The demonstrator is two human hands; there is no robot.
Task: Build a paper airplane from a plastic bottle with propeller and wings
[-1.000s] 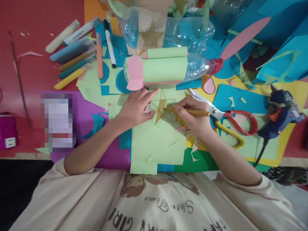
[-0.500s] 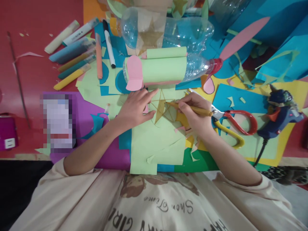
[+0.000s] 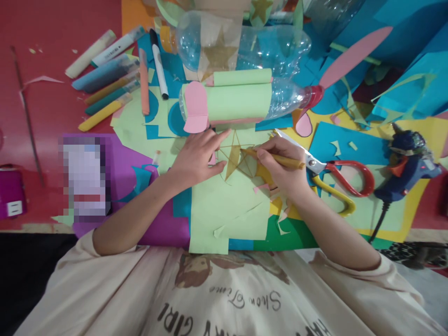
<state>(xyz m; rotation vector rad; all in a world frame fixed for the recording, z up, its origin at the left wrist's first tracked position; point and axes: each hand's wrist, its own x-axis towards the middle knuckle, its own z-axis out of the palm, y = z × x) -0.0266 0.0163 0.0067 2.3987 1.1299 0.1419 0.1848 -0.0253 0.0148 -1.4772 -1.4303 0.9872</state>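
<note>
My left hand [image 3: 198,156] lies flat, fingers spread, pressing down the light green paper [image 3: 227,205] beside a drawn star [image 3: 238,158]. My right hand [image 3: 280,163] is closed round a gold marker [image 3: 280,159], whose tip rests on the star's right side. Part of the star is filled in gold.
A plastic bottle wrapped in green paper with pink fins [image 3: 238,100] lies just beyond the hands. Red-and-yellow scissors [image 3: 336,175] and a blue glue gun [image 3: 408,161] sit to the right. Several markers [image 3: 112,81] lie at upper left. Coloured paper scraps cover the red surface [image 3: 42,116].
The right hand's marker tip has shifted slightly along the star's right side. The left hand has stayed pressed on the paper.
</note>
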